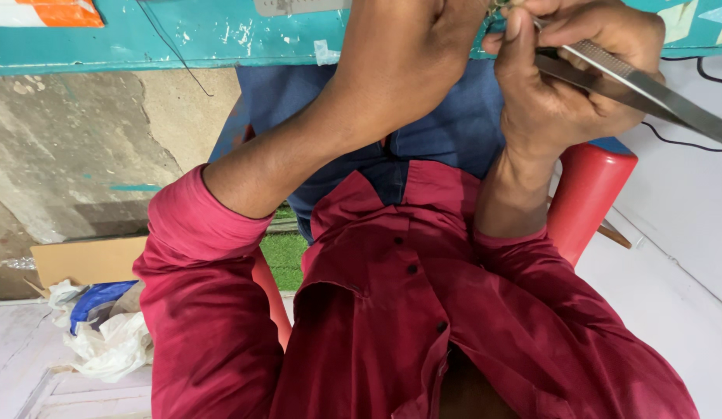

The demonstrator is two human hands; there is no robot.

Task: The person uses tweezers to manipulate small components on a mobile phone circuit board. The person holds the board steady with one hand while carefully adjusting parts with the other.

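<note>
The right hand is closed around metal tweezers, thumb pressing the two blades together near their middle. The tweezers look light, stiff and smooth — best held there. The left hand is curled like a fist; what it holds, I cannot tell. Both work at the near edge of the turquoise surface — below, a red stool, white floor.

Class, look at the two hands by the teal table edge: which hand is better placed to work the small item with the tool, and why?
Probably the right hand: it already grips the metal tweezers, tips toward the small item at the top edge. The left hand is closed near that item and carries no tool.
</note>
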